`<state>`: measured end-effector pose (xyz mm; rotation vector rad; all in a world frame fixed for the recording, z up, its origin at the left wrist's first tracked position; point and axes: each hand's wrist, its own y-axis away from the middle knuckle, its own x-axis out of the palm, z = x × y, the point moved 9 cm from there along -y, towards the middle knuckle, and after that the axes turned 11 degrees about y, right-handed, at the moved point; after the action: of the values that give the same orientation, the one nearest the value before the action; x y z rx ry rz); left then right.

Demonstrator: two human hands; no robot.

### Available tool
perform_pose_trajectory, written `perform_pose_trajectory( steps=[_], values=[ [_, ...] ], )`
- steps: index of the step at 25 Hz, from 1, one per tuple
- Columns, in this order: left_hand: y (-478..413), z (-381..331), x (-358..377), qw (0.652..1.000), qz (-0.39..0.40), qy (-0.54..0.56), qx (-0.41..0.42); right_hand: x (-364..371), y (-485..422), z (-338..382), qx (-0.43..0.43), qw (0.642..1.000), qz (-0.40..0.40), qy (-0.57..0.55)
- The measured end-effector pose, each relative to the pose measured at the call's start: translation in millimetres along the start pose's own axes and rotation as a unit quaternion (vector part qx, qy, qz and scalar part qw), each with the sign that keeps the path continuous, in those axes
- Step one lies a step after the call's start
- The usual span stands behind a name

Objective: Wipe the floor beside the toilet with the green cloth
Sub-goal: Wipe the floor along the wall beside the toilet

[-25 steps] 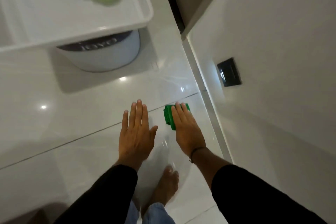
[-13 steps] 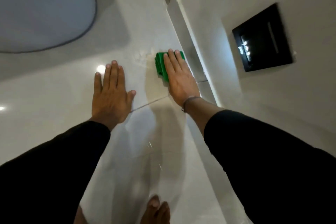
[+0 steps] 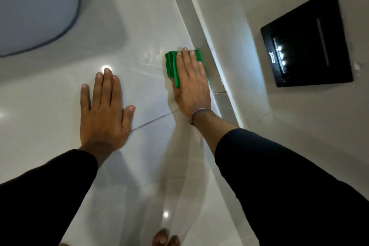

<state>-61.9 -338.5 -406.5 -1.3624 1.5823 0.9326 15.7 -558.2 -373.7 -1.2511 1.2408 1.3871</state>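
With the right hand (image 3: 190, 88) pressing its flat, outstretched fingers (image 3: 185, 60) on the folded green cloth (image 3: 171, 66) against the skirting, overlapping strokes suit the glossy white tiled floor (image 3: 139, 46), left hand (image 3: 104, 110) splayed empty as brace.

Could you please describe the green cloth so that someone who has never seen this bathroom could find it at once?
Start at the pale wall carrying the black panel and drop to where it meets the glossy tiled floor. There, against the skirting, the right hand lies flat on the folded green cloth. It is the only bright colour here; the left hand rests on bare tile.
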Motion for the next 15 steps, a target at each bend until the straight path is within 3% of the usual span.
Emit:
perform_pose_trajectory(
  steps=[9,15],
  values=[
    [3.8,-1.6,0.8,0.999,-0.003,0.014,-0.029,2.0,-4.2,-6.8,0.008,0.998,-0.019,-0.068],
    [5.1,1.8,1.7,1.000,-0.003,0.020,-0.023,11.3,54.1,-26.1,0.017,0.993,0.014,-0.113]
  ],
)
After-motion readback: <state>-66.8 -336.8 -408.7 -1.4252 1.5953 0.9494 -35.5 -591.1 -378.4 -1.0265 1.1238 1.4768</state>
